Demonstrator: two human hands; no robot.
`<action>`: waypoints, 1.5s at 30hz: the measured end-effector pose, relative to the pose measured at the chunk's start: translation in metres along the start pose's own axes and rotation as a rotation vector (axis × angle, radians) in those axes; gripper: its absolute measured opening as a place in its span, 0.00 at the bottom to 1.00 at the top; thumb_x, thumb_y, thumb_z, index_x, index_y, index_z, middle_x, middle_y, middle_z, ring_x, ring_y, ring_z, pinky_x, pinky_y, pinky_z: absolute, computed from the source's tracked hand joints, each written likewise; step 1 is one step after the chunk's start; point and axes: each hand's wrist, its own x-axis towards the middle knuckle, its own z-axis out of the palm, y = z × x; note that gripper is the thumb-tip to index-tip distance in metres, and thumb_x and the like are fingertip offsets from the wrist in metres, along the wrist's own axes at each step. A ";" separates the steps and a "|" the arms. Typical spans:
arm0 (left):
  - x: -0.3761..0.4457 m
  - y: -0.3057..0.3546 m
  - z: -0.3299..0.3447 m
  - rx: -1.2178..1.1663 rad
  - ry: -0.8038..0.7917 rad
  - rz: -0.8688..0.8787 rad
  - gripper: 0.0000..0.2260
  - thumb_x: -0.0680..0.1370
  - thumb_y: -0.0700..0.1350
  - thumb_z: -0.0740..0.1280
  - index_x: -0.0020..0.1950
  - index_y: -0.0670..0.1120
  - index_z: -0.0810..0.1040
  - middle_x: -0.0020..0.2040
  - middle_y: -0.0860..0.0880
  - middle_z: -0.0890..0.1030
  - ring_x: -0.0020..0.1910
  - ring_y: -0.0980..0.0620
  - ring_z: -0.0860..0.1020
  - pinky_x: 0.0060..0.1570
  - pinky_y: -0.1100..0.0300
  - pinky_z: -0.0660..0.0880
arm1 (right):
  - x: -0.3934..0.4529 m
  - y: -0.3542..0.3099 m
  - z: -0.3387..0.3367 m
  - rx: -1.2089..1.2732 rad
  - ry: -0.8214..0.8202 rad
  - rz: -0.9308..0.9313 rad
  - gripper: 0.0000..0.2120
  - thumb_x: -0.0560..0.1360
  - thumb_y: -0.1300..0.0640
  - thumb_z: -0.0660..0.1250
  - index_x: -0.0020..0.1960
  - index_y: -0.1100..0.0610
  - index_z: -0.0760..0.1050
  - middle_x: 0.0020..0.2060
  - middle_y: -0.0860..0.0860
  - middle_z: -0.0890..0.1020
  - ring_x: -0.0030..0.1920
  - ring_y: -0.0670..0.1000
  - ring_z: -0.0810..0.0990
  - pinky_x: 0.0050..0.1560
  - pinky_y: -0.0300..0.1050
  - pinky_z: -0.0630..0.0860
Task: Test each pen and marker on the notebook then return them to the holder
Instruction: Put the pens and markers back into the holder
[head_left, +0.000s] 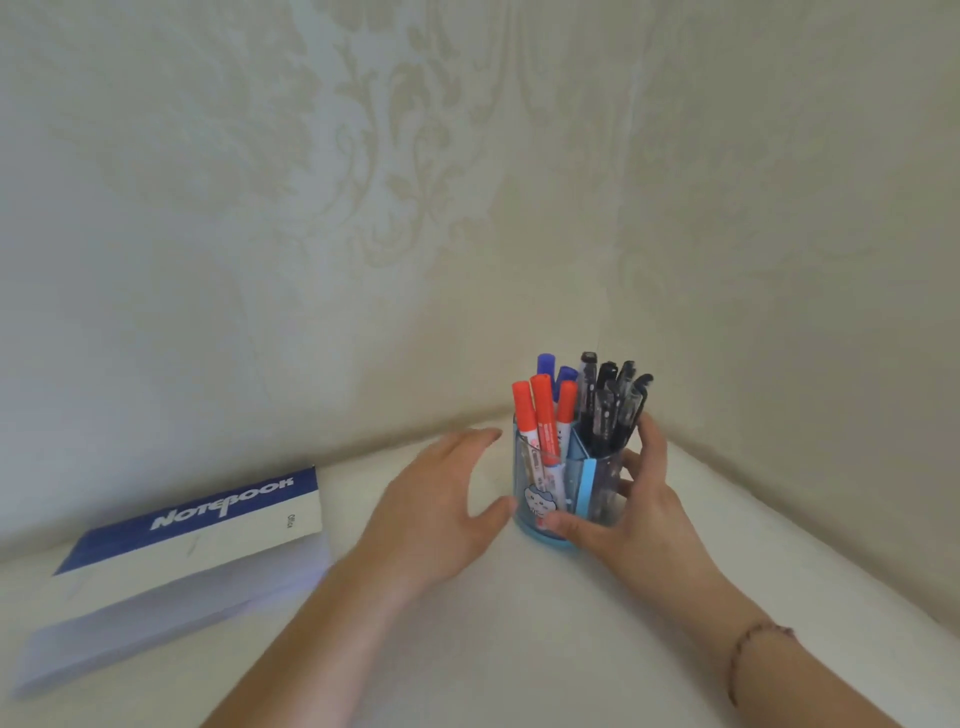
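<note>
The white tabletop was set into a corner formed by two patterned walls. Near its left edge the closed notebook was laid flat, blue-banded cover up, well apart from the holder. The translucent blue holder was stood at the far corner, divided into compartments: red markers and blue markers at the left, black pens at the right, all capped and upright. The right hand was curled round the holder's right side, grasping it. The left hand was held released beside the holder's left wall, thumb near or touching the base. For this step, the holder should be gripped low and kept upright so that nothing is tipped out; the notebook has yet to be opened.
</note>
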 end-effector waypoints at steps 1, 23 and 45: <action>-0.001 -0.004 -0.017 0.119 -0.043 0.018 0.29 0.75 0.57 0.68 0.74 0.58 0.64 0.71 0.60 0.67 0.66 0.57 0.69 0.64 0.58 0.69 | 0.000 0.001 0.001 -0.002 0.003 0.003 0.58 0.60 0.47 0.82 0.73 0.38 0.42 0.55 0.29 0.71 0.49 0.32 0.76 0.48 0.35 0.73; -0.076 -0.083 -0.093 0.478 -0.510 -0.398 0.20 0.80 0.61 0.58 0.70 0.58 0.63 0.65 0.58 0.66 0.62 0.53 0.67 0.60 0.57 0.69 | 0.081 0.025 -0.004 0.020 0.118 0.014 0.51 0.66 0.57 0.79 0.75 0.45 0.46 0.60 0.44 0.74 0.54 0.47 0.76 0.55 0.43 0.71; -0.161 -0.129 -0.175 0.377 -0.462 -0.658 0.41 0.64 0.77 0.58 0.75 0.64 0.59 0.78 0.55 0.54 0.74 0.47 0.60 0.71 0.54 0.61 | -0.009 -0.090 0.167 -0.604 -0.647 -0.498 0.36 0.70 0.25 0.50 0.74 0.40 0.59 0.75 0.46 0.61 0.74 0.50 0.59 0.71 0.53 0.59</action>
